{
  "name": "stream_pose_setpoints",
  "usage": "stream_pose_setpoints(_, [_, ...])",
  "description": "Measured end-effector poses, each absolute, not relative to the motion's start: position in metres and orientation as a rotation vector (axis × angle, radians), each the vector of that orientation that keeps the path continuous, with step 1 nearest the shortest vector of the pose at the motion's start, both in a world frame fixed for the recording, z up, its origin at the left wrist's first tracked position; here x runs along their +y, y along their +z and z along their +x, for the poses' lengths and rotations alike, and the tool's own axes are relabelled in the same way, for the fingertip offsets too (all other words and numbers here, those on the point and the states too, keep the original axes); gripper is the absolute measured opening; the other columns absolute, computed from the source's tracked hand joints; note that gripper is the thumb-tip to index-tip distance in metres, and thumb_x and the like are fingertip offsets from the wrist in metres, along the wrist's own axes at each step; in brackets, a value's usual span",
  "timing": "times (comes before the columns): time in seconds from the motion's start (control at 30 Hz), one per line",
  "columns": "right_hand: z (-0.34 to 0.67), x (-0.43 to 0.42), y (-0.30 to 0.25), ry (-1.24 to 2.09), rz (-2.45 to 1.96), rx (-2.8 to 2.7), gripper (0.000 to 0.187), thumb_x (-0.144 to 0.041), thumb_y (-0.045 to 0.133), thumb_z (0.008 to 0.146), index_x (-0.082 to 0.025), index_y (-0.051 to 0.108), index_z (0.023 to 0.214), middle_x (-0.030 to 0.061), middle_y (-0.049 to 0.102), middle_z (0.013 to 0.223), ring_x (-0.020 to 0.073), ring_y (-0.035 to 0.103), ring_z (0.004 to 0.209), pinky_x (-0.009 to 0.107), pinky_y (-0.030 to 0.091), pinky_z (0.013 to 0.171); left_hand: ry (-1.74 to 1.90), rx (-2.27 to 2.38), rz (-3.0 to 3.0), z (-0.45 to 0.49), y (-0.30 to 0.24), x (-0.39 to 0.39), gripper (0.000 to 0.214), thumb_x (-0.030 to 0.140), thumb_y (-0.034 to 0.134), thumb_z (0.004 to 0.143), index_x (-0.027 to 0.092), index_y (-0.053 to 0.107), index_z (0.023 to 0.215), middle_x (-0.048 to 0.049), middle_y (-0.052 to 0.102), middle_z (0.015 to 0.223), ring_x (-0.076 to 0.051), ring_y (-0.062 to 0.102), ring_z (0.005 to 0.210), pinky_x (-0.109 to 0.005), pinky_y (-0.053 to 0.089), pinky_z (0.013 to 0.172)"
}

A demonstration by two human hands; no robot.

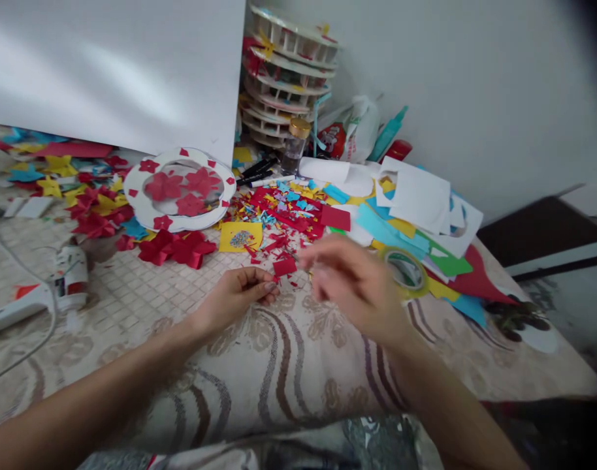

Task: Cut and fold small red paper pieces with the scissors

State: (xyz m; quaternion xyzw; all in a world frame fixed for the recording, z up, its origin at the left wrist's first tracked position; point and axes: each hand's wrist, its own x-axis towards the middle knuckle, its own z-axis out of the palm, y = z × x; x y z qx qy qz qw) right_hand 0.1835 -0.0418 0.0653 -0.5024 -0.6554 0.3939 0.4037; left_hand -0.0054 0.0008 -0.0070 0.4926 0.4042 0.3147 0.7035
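My left hand point(240, 294) rests on the patterned cloth with its fingers curled, pinching a small red paper piece point(284, 266) at the fingertips. My right hand point(354, 284) hovers just to the right of that piece and is smeared by motion, so its fingers are unclear. Scraps of red, blue and yellow paper point(283, 215) lie just beyond both hands. A roll of clear tape point(405, 269) lies beside my right hand.
A white ring-shaped frame with red paper flowers point(181, 189) lies at the back left beside loose red flowers point(176, 248). A glue gun point(70, 277) with its cord is at left. Stacked white trays point(289, 72), a glitter jar point(294, 145), markers and coloured sheets point(426, 215) crowd the back.
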Motion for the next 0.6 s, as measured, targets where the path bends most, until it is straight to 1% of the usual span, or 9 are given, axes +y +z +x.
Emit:
stream_pose_setpoints(0.07, [0.174, -0.027, 0.047, 1.01, -1.253, -1.716, 0.022, -0.035, 0.057, 0.082, -0.023, 0.058, 0.1, 0.0025, 0.06, 0.084, 0.0116, 0.054, 0.06, 0.027, 0.044, 0.053, 0.717, 0.886, 1.115, -0.006, -0.004, 0.0, 0.026, 0.036, 0.069, 0.07, 0.014, 0.06, 0.079, 0.0001, 0.064, 0.069, -0.01, 0.057, 0.063, -0.023, 0.046, 0.062])
stream_pose_setpoints(0.13, [0.166, -0.018, 0.027, 0.973, -1.275, -1.775, 0.021, -0.036, 0.062, 0.078, -0.02, 0.058, 0.092, 0.0015, 0.059, 0.079, 0.0114, 0.053, 0.061, 0.025, 0.044, 0.056, 0.725, 0.875, 1.147, -0.006, -0.002, 0.0, 0.024, 0.035, 0.067, 0.071, 0.013, 0.06, 0.078, 0.0007, 0.062, 0.066, -0.009, 0.056, 0.061, -0.022, 0.045, 0.061])
stream_pose_setpoints(0.27, [0.158, -0.016, 0.007, 0.798, -1.318, -1.832, 0.012, -0.029, 0.056, 0.083, -0.019, 0.056, 0.077, 0.0011, 0.059, 0.074, 0.0127, 0.054, 0.067, 0.025, 0.041, 0.061, 0.732, 0.88, 1.213, -0.007, -0.006, 0.0, 0.023, 0.035, 0.065, 0.072, 0.013, 0.06, 0.077, -0.0002, 0.063, 0.065, -0.011, 0.057, 0.061, -0.023, 0.046, 0.061])
stream_pose_setpoints(0.33, [0.157, -0.019, 0.006, 0.695, -1.307, -1.862, 0.013, -0.024, 0.053, 0.085, -0.018, 0.055, 0.074, 0.0005, 0.058, 0.072, 0.0128, 0.052, 0.068, 0.025, 0.04, 0.062, 0.749, 0.911, 1.256, -0.006, -0.009, 0.0, 0.021, 0.034, 0.064, 0.073, 0.013, 0.06, 0.077, -0.0004, 0.063, 0.066, -0.011, 0.057, 0.061, -0.024, 0.046, 0.06])
stream_pose_setpoints(0.4, [0.158, -0.021, 0.006, 0.663, -1.291, -1.864, 0.015, -0.024, 0.051, 0.086, -0.018, 0.053, 0.072, -0.0001, 0.056, 0.07, 0.0123, 0.051, 0.067, 0.024, 0.039, 0.061, 0.768, 0.931, 1.301, -0.006, -0.01, -0.002, 0.02, 0.033, 0.063, 0.075, 0.014, 0.06, 0.077, 0.0002, 0.061, 0.065, -0.011, 0.056, 0.06, -0.023, 0.045, 0.059])
stream_pose_setpoints(0.47, [0.158, -0.021, 0.005, 0.799, -1.292, -1.806, 0.02, -0.028, 0.046, 0.089, -0.019, 0.05, 0.072, -0.0021, 0.052, 0.062, 0.0108, 0.05, 0.058, 0.023, 0.038, 0.055, 0.767, 0.9, 1.358, -0.005, -0.008, -0.004, 0.018, 0.032, 0.061, 0.077, 0.014, 0.059, 0.076, -0.0001, 0.062, 0.066, -0.011, 0.056, 0.061, -0.023, 0.046, 0.06])
stream_pose_setpoints(0.53, [0.158, -0.02, 0.002, 1.027, -1.298, -1.683, 0.027, -0.035, 0.041, 0.091, -0.02, 0.047, 0.07, -0.0049, 0.047, 0.052, 0.0092, 0.046, 0.046, 0.021, 0.037, 0.046, 0.76, 0.846, 1.409, -0.004, -0.005, -0.006, 0.016, 0.03, 0.059, 0.079, 0.014, 0.058, 0.076, -0.0016, 0.063, 0.071, -0.012, 0.058, 0.065, -0.024, 0.047, 0.063])
stream_pose_setpoints(0.6, [0.159, -0.018, -0.001, 1.241, -1.263, -1.556, 0.03, -0.04, 0.039, 0.091, -0.02, 0.046, 0.07, -0.0062, 0.046, 0.048, 0.0085, 0.045, 0.04, 0.02, 0.038, 0.041, 0.76, 0.815, 1.423, -0.004, -0.002, -0.007, 0.016, 0.03, 0.058, 0.08, 0.014, 0.058, 0.076, -0.0024, 0.063, 0.072, -0.013, 0.058, 0.067, -0.025, 0.047, 0.065])
